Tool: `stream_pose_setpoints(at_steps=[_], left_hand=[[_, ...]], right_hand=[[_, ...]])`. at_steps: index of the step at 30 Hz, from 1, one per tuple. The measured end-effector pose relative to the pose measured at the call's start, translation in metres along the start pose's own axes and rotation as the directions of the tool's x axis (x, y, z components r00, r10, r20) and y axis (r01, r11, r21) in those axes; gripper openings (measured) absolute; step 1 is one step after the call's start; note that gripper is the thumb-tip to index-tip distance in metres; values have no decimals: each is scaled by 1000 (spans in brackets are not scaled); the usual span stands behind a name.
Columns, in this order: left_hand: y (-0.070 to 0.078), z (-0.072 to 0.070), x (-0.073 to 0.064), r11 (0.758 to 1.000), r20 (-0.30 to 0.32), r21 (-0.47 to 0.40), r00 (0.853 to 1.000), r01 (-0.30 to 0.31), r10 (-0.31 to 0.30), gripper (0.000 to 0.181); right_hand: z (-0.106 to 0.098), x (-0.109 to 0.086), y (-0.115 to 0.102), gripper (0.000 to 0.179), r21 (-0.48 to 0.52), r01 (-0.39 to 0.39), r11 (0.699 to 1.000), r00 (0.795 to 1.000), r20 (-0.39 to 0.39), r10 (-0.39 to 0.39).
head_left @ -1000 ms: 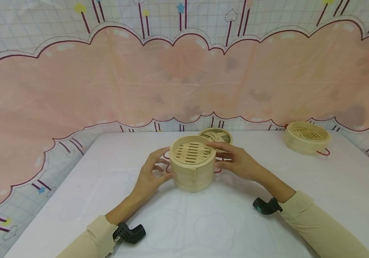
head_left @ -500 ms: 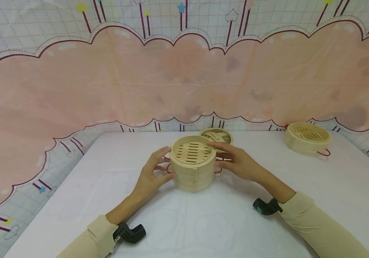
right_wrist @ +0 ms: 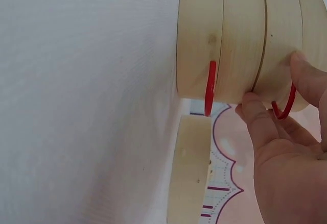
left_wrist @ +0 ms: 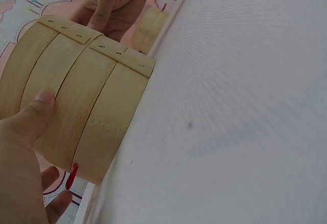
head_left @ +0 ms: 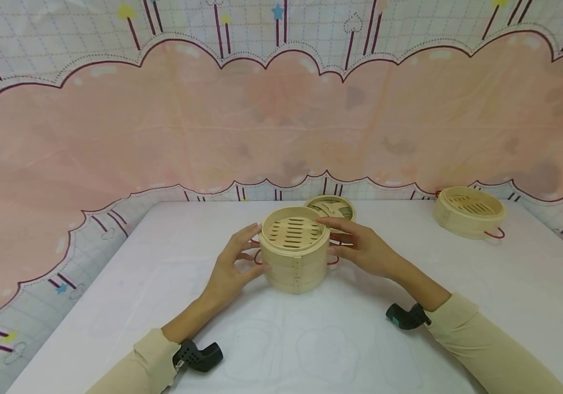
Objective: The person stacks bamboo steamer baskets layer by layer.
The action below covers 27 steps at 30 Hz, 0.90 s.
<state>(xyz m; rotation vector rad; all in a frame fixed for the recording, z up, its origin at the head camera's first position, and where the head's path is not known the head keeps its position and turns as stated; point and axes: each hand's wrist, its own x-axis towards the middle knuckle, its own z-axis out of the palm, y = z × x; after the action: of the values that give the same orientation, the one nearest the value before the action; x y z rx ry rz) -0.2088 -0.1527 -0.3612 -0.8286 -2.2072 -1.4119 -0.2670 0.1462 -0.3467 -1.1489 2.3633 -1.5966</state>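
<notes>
Two round bamboo steamer baskets stand stacked (head_left: 295, 271) at the table's middle, the slatted floor of the upper one facing up. My left hand (head_left: 227, 271) holds the stack's left side, its thumb (left_wrist: 38, 112) against the wall and other fingers partly hidden behind. On the opposite side my right hand (head_left: 367, 249) grips the upper basket near its rim, around a red handle (right_wrist: 288, 104). Another red loop (right_wrist: 210, 89) sticks out from the lower basket in the right wrist view. The stack's base sits on the white tabletop, level and upright.
A woven bamboo lid (head_left: 332, 205) lies right behind the stack, partly covered by it and the right hand. Farther right, near the back edge, stands another steamer basket (head_left: 468, 219) with red handles. A patterned cloth (head_left: 261, 126) hangs behind the white table (head_left: 286, 350).
</notes>
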Motion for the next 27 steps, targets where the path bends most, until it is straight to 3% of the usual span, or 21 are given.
stream_pose_setpoints(at_steps=[15,27], left_hand=[[0,-3,4,1000,3,-19,1000,-5,5,73],[1,-4,5,997,3,-55,998,55,-55,76]], right_hand=[[-1,3,-3,61,8,-1,1000,1000,7,1],[-4,4,-5,61,-46,-27,999,1000,5,27]])
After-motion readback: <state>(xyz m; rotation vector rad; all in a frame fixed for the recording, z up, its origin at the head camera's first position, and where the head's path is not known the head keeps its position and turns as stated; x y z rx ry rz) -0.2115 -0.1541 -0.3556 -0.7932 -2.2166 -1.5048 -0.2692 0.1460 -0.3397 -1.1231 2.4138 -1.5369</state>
